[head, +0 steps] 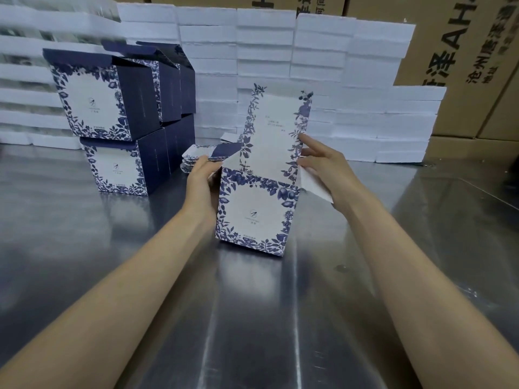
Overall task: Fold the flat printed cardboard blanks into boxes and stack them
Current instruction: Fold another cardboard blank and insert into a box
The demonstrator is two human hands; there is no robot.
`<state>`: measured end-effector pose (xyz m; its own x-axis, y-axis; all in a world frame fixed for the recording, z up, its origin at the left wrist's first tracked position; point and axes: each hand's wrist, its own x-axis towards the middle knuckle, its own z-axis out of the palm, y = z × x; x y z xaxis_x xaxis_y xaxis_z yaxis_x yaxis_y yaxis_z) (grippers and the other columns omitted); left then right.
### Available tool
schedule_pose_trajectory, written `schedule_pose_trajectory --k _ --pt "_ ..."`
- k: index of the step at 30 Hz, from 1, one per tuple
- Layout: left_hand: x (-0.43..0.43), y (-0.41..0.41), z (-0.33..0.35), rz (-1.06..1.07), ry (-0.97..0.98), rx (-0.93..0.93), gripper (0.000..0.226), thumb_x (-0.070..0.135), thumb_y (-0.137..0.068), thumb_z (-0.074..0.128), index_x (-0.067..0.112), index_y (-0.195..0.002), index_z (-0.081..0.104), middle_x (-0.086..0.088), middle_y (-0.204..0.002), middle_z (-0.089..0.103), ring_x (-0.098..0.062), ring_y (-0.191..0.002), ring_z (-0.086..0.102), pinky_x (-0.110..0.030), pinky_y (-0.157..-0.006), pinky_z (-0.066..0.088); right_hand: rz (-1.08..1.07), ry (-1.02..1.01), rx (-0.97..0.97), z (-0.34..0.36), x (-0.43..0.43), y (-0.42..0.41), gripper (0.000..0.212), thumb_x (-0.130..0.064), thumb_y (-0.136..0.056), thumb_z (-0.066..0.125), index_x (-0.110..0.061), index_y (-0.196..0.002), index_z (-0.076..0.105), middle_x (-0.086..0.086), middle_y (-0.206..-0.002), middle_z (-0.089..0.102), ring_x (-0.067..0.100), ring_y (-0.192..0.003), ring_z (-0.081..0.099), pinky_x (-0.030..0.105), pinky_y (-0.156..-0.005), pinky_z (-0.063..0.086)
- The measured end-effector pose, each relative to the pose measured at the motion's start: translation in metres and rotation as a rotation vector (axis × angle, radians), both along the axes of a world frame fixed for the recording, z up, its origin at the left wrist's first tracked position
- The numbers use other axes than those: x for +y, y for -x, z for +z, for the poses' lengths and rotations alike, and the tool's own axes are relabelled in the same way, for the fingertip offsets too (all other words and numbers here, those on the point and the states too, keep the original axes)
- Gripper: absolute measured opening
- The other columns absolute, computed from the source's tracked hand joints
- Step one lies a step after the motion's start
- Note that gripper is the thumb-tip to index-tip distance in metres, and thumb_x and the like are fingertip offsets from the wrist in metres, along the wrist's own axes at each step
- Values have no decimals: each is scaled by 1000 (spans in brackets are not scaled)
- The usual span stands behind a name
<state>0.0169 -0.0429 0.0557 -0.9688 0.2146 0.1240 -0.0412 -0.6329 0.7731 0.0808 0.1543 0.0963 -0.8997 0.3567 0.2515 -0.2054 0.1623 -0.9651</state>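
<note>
on the steel table (pixel 84 248), left hand (pixel 200 182) grips the half-formed box (pixel 254 217) side, right hand (pixel 323 164) pinches its raised lid panel (pixel 276 130); tuck side flaps first, then fold lid squarely.

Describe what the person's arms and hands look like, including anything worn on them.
Both forearms are bare as far as the frame shows: no sleeves in view. The left hand and right hand wear no gloves, and no rings, watch, bracelets or markings can be seen. The arms are slender, entering from the bottom corners of the picture.
</note>
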Motion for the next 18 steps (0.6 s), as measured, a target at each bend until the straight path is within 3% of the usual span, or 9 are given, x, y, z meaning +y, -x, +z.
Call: schedule_pose_trajectory --k 2,4,6,8,10,12,15,18 --pt "1 -1 0 -5 1 -20 4 12 -92 52 16 -91 53 -2 -77 58 -17 -66 59 -27 -63 46 -8 12 -41 1 -1 0 50 -3 -91 54 -29 -134 57 -13 -101 67 -6 -61 65 10 -52 46" --pt "2 -3 1 8 21 -1 13 10 -93 51 17 -83 56 -4 -82 60 -18 -71 60 -27 -64 48 -25 -2 -81 -1 -3 0 48 -11 -91 52 -33 -134 55 -14 -110 63 -8 -59 63 8 -51 44" --pt "3 -3 1 6 22 27 17 6 -92 50 16 -78 53 -4 -81 59 -18 -72 58 -27 -64 48 -14 -28 -107 -3 -5 1 43 -17 -92 51 -34 -132 54 -20 -114 58 -15 -69 60 11 -60 46" --pt "2 -2 2 2 25 31 19 3 -91 50 15 -76 50 -4 -80 56 -19 -72 56 -28 -64 46 -20 -77 -130 -8 -7 4 26 -22 -92 51 -34 -113 62 -31 -93 59 -15 -71 55 18 -67 43" --pt "2 1 1 7 16 23 21 1 -91 50 15 -76 47 -5 -78 53 -20 -71 54 -29 -64 44 -57 -105 -159 -11 -9 5 11 -28 -92 52 -29 -85 60 -24 -71 55 -1 -62 50 22 -65 38" --pt "0 4 0 6 -14 2 23 0 -91 49 15 -75 44 -5 -77 50 -20 -69 51 -29 -64 43 -84 -117 -223 -14 -8 6 19 -36 -90 52 -20 -91 62 -11 -81 56 7 -70 49 26 -69 39" --pt "-3 4 0 -46 -39 -52 12 3 -91 49 14 -86 49 -6 -81 54 -21 -69 54 -28 -66 46 -110 -135 -215 -15 -9 5 30 -37 -88 55 -8 -95 63 1 -89 59 15 -73 52 27 -64 39" --pt "-7 3 -1 -109 -57 -97 26 7 -90 45 10 -112 59 -6 -93 64 -22 -77 59 -28 -73 47 -135 -183 -75 -14 -5 4 14 -22 -90 56 -10 -85 61 3 -83 61 8 -63 55 18 -53 38"
